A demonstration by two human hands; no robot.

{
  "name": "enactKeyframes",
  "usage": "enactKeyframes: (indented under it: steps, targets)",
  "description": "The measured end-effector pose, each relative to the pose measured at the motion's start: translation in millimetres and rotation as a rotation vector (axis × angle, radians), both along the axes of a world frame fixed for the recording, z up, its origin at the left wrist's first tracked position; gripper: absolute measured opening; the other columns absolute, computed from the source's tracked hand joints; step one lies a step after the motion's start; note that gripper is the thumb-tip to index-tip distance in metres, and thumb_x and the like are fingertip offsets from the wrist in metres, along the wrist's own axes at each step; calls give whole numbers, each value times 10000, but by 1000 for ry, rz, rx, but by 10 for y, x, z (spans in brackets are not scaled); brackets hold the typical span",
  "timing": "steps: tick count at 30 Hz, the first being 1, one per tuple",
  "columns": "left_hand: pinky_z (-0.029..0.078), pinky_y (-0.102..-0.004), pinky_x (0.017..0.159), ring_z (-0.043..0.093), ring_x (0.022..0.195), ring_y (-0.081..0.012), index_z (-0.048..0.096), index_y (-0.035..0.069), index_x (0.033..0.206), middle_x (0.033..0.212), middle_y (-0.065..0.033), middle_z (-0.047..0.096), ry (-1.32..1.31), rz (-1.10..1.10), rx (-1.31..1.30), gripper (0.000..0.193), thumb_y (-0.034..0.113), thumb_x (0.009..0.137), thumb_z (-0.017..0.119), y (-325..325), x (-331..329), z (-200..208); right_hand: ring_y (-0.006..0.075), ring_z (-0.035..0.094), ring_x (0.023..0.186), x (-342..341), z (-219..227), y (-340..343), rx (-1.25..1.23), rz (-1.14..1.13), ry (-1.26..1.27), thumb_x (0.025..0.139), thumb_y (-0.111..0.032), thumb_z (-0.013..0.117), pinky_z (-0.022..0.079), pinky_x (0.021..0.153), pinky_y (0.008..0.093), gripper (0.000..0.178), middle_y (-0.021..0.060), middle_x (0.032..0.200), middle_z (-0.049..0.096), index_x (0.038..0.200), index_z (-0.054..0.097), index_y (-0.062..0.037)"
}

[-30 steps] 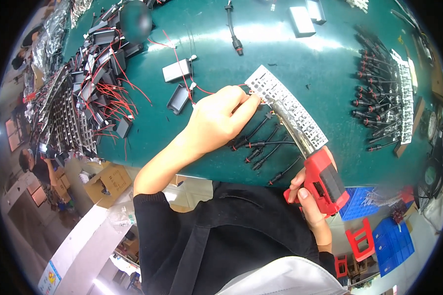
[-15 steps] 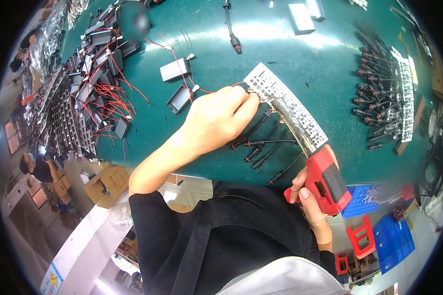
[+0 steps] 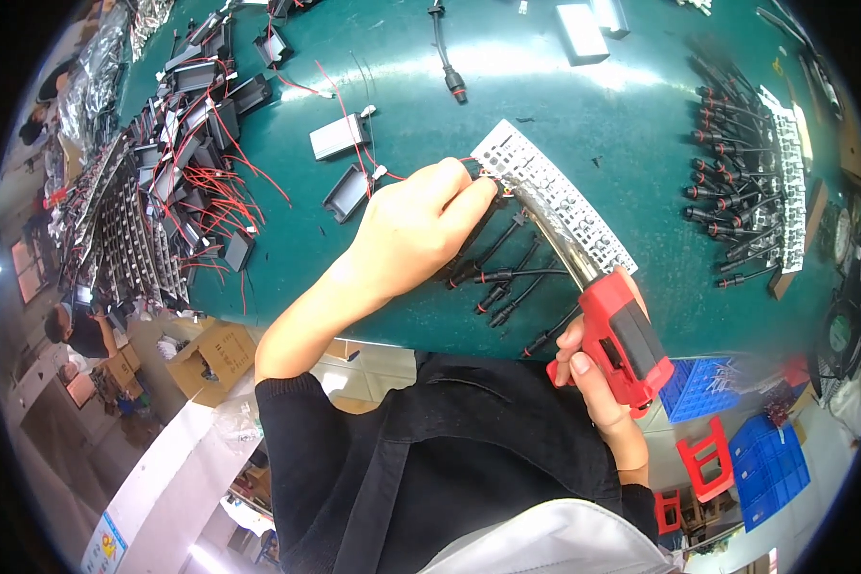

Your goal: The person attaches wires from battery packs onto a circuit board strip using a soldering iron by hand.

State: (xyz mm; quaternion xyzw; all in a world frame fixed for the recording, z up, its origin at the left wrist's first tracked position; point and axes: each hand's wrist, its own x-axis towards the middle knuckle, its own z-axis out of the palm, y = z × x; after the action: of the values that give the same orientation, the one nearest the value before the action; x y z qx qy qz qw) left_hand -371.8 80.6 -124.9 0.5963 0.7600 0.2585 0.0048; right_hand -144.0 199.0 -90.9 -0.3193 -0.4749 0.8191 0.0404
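1. The red tool (image 3: 622,335) has shifted slightly up and leftward along the board (image 3: 560,196) since the earlier frame; the left hand (image 3: 421,225) remains at the board's upper-left end.
2. Right hand (image 3: 603,394): fingers wrapped around the tool's handle. The metal shaft (image 3: 566,247) points up-left along the board's near edge; contact at its tip cannot be told.
3. Left hand: fingers closed in a pinch on fine wires (image 3: 506,192) beside the board.
4. The board slants over the table (image 3: 641,158), in front of the person. Black cables (image 3: 521,277) lie between it and the table's near edge.
5. Open room: a broad stretch of green surface separates the board from the right-hand cables (image 3: 727,191), ranged along a pale strip (image 3: 791,182). Another stretch reaches the far cable (image 3: 450,67).
6. Containers on the table: a grey case (image 3: 347,193), open side up, beside a white box (image 3: 338,139); farther left, a pile of cases (image 3: 197,77) tangled with red wires.
7. Containers on the floor: an open carton (image 3: 212,362), contents indistinct, at left; a blue crate (image 3: 770,469) at right, beside a red stool (image 3: 706,459).
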Motion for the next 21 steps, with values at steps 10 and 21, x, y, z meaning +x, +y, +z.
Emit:
enactKeyframes:
  steps: [10,21]
  targets:
    - [441,-294,471,553,558,-177,666,71,931,708,-41,518,-53,21,-33,219,24,721,710,24,-47,23,140,565,677,20,-5,3,30,16,17,834,-37,592,515,566,246,760,108,896,589,1447,149,41]
    - [441,-295,465,552,555,-174,668,73,932,707,-38,518,-36,23,-23,218,28,723,711,24,-38,30,149,571,672,39,16,25,9,-54,88,836,-90,621,536,604,278,808,120,920,574,1452,113,36]
